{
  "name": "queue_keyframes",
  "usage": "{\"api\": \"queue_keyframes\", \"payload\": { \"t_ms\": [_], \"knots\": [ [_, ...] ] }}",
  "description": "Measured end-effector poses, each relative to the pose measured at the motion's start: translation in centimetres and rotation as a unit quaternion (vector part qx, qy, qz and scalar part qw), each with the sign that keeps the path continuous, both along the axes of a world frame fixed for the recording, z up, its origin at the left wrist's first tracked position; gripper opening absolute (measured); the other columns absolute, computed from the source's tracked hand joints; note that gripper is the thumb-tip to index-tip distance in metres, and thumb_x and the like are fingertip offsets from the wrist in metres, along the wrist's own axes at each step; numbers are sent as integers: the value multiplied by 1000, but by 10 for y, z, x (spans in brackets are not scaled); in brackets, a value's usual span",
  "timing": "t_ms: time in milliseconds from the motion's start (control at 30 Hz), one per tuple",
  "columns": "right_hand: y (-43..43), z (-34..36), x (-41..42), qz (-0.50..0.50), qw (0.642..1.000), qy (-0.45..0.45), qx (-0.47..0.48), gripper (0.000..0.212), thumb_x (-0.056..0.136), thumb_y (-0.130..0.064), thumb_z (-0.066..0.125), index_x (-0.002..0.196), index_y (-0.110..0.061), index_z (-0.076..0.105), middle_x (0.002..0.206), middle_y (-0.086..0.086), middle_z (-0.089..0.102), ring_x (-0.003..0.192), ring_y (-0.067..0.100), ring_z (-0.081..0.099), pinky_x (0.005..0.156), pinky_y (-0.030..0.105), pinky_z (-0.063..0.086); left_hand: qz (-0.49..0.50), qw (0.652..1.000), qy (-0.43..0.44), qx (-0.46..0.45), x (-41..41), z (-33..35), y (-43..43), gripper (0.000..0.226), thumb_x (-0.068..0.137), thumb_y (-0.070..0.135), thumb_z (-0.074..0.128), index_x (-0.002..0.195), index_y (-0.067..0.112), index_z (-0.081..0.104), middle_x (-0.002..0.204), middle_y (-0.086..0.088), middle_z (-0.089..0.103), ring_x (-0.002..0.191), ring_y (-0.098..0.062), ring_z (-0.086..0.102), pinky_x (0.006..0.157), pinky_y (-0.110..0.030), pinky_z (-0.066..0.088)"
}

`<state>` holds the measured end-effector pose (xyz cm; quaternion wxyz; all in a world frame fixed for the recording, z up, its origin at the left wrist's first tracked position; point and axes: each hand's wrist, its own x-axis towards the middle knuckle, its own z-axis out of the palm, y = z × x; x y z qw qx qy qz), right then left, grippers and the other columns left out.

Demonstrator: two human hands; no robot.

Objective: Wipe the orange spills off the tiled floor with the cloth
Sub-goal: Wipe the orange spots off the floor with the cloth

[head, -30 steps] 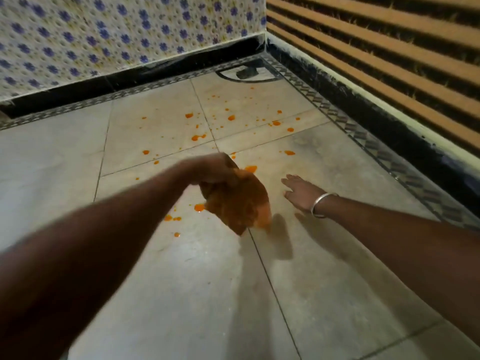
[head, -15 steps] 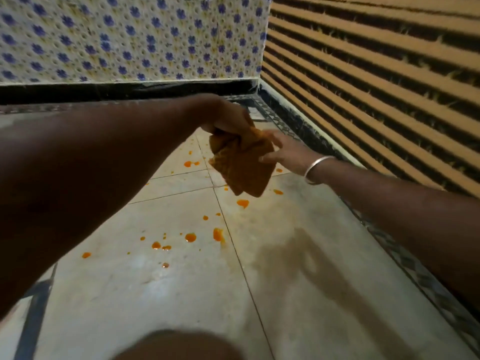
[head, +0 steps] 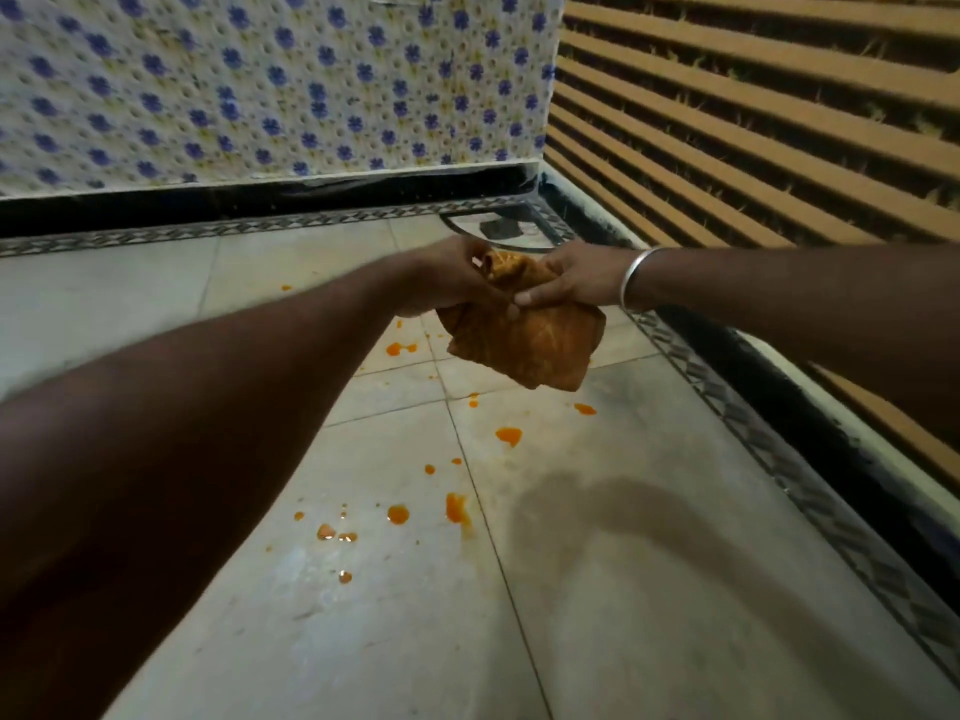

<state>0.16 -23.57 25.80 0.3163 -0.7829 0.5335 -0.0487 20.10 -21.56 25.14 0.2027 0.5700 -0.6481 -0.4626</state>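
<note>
An orange-stained cloth [head: 524, 345] hangs bunched in the air above the floor, held from both sides. My left hand [head: 452, 283] grips its top left part and my right hand [head: 566, 280], with a silver bangle at the wrist, grips its top right part. Below it, orange spills [head: 457, 506] dot the pale tiled floor [head: 623, 589]: blobs near the tile joint, several small drops [head: 332, 532] to the left, and more spots [head: 400, 348] farther back under my left forearm.
A blue-flowered tiled wall [head: 260, 96] with a black skirting closes the back. A brown slatted wall [head: 779, 122] runs along the right. A floor drain [head: 501, 228] sits in the far corner. My arms' shadow lies on the floor at right.
The cloth has come up off the floor. My right hand left the floor and took hold of the cloth beside my left hand. The view tilted up toward the corner.
</note>
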Motion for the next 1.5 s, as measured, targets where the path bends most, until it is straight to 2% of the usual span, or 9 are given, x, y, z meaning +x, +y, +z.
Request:
{"api": "queue_keyframes", "payload": {
  "t_ms": [267, 400, 767, 833, 933, 1000, 1067, 1167, 1500],
  "knots": [
    [-8, -79, -18, 8, 993, -122, 0, 54, 90, -55, 62, 102, -3, 69, 96, 14, 74, 85, 29, 72, 78, 40, 58, 75, 995, 57, 12, 0, -81, -8, 61, 82, 21, 86, 136, 12, 60, 123, -12, 69, 114, -31, 69, 92, -49, 62],
    [-13, -129, -45, -23, 990, -137, -2, 49, 89, -57, 62, 80, -9, 68, 74, 6, 69, 66, 19, 65, 63, 32, 48, 121, 990, 78, 7, -32, -126, -1, 36, 91, 26, 79, 121, 11, 66, 117, -16, 71, 107, -32, 71, 90, -51, 63],
    [-2, -254, -125, -231, 963, -124, -70, 54, 91, -68, 47, 73, -18, 53, 69, 3, 59, 68, 22, 59, 64, 37, 48, 62, 981, -158, -90, -141, -201, -26, 23, 97, 37, 70, 93, 15, 66, 85, -2, 65, 82, -21, 63, 62, -28, 46],
    [-4, -265, -132, -250, 959, -109, -71, 50, 95, -65, 43, 78, -20, 55, 73, 2, 62, 72, 23, 61, 68, 39, 51, 43, 979, -178, -94, -153, -211, -41, 20, 99, 35, 68, 97, 15, 68, 90, -3, 67, 87, -24, 66, 67, -29, 50],
    [-10, -291, -151, -268, 947, -33, -177, 47, 99, -58, 31, 103, -26, 64, 107, 4, 69, 104, 26, 62, 91, 42, 48, 39, 952, -270, -139, -176, -228, -57, 38, 105, 35, 56, 140, 19, 59, 126, -7, 64, 112, -27, 62, 92, -37, 51],
    [-18, -314, -169, -240, 943, 65, -220, 52, 99, -54, 25, 132, -31, 57, 149, 7, 48, 142, 27, 38, 117, 52, 26, 36, 923, -333, -190, -188, -245, -55, 53, 108, 41, 44, 157, 22, 38, 154, -10, 49, 139, -31, 48, 115, -45, 37],
    [-21, -331, -187, -211, 946, 147, -199, 60, 100, -52, 19, 153, -29, 34, 166, 7, 20, 154, 26, 11, 123, 57, 8, -34, 915, -347, -202, -205, -268, -46, 60, 110, 51, 30, 164, 27, 21, 172, -8, 20, 159, -29, 16, 127, -49, 12],
    [-18, -343, -191, -179, 948, 178, -195, 65, 100, -49, 10, 160, -24, 16, 168, 8, 12, 155, 24, 6, 124, 54, 7, -97, 913, -360, -166, -226, -307, -34, 65, 108, 60, 12, 166, 35, -3, 172, 1, -19, 158, -23, -23, 126, -52, -15],
    [-20, -343, -191, -173, 949, 183, -188, 68, 101, -56, 11, 161, -23, 7, 168, 7, 8, 155, 23, 4, 125, 51, 6, -21, 903, -393, -173, -191, -330, -107, 77, 102, 69, 5, 166, 27, -8, 172, -6, -22, 157, -26, -25, 127, -52, -13]
  ]
}}
